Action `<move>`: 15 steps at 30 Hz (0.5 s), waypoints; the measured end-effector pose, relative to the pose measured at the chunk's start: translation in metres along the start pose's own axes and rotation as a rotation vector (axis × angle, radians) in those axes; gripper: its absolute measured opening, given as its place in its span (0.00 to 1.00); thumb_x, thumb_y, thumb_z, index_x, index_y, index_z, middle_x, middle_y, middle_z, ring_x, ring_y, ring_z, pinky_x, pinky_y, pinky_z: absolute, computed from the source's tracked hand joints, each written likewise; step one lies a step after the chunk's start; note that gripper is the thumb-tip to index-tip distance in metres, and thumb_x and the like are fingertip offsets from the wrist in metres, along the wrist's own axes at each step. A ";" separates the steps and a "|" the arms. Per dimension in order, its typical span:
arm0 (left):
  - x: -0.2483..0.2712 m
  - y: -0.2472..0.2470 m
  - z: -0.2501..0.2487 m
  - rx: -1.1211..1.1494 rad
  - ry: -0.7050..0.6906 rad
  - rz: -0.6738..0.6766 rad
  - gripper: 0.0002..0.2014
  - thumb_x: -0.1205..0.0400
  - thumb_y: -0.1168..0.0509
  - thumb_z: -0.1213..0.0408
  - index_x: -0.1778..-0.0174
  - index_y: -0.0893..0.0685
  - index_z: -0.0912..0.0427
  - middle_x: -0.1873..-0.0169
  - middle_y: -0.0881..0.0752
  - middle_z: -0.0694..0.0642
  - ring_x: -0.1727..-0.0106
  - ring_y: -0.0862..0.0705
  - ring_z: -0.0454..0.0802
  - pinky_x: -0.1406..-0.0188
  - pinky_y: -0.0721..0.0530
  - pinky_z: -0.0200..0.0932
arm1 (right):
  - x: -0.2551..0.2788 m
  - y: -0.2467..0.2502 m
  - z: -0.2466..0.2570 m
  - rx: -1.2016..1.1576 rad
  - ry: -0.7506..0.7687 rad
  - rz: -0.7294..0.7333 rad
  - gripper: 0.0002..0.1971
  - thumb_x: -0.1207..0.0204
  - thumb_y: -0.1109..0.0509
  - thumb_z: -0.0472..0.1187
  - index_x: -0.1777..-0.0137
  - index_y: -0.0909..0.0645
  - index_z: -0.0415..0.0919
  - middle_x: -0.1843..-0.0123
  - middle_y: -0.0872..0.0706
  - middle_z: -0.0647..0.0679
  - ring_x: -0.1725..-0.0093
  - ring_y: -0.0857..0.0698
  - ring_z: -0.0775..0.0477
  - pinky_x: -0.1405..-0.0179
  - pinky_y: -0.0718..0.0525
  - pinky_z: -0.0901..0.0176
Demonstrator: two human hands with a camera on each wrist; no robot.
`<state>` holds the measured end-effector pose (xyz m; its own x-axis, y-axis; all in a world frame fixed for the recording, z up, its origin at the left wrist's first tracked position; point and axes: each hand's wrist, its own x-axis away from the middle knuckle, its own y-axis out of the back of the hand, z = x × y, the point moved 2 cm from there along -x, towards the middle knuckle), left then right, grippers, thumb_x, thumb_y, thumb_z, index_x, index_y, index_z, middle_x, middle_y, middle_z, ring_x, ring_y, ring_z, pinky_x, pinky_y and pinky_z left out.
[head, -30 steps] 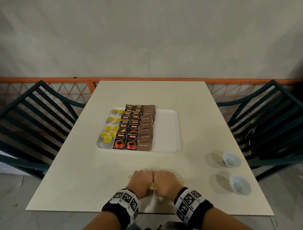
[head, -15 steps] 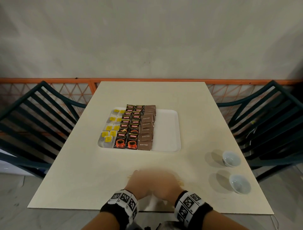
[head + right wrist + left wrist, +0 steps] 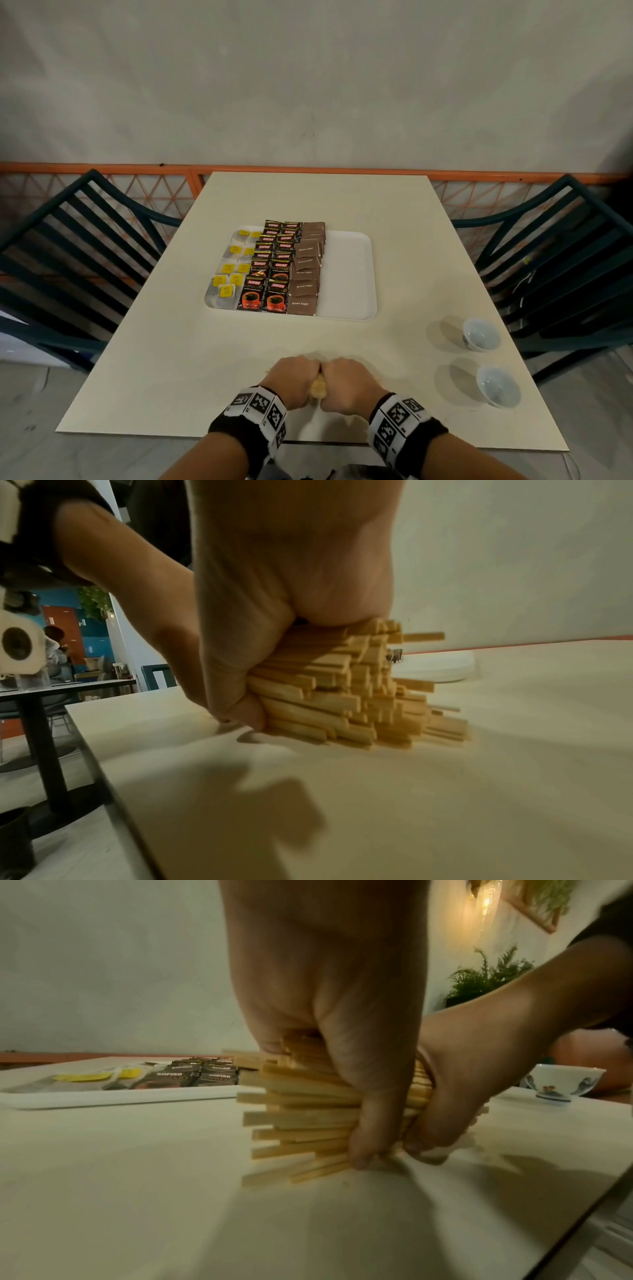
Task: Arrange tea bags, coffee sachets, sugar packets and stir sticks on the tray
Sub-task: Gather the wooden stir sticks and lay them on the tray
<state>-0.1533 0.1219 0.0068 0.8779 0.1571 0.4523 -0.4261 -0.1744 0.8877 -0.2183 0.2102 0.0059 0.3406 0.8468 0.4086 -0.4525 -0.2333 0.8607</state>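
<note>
Both the left hand (image 3: 291, 378) and right hand (image 3: 349, 380) clench the stir sticks (image 3: 301, 1112) crosswise at the table's (image 3: 171, 359) near edge, the tray's (image 3: 346, 274) bare right strip straight ahead.

Pale wooden stir sticks (image 3: 301, 1112), matt table (image 3: 205, 359), glossy ceramic cups (image 3: 481, 334).

The white tray (image 3: 347, 274) lies mid-frame in the head view; yellow-tagged tea bags (image 3: 228, 275) fill its left strip, black-and-red coffee sachets (image 3: 270, 270) two columns beside them, brown sugar packets (image 3: 306, 270) next, its right part bare; pale wooden stir sticks (image 3: 301, 1112) form a bundle low centre, ends uneven.
</note>
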 end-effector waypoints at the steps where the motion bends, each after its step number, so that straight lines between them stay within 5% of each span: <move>1: 0.001 0.001 0.000 -0.005 0.003 -0.001 0.19 0.22 0.37 0.67 0.34 0.26 0.63 0.37 0.19 0.63 0.38 0.20 0.62 0.40 0.24 0.51 | 0.000 -0.001 0.000 -0.007 -0.001 -0.005 0.14 0.34 0.30 0.39 0.50 0.21 0.36 0.50 0.13 0.37 0.52 0.15 0.35 0.62 0.31 0.57; 15: 0.003 0.023 -0.005 -0.233 -0.053 -0.062 0.14 0.22 0.38 0.66 0.40 0.24 0.59 0.45 0.15 0.58 0.45 0.17 0.59 0.47 0.26 0.50 | 0.001 -0.001 -0.005 -0.205 -0.021 -0.123 0.18 0.33 0.32 0.41 0.42 0.23 0.39 0.46 0.13 0.40 0.48 0.16 0.36 0.59 0.27 0.58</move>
<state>-0.1616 0.1228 0.0285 0.9114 0.1082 0.3971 -0.4049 0.0636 0.9121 -0.2218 0.2140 0.0039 0.4194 0.8523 0.3125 -0.5637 -0.0253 0.8256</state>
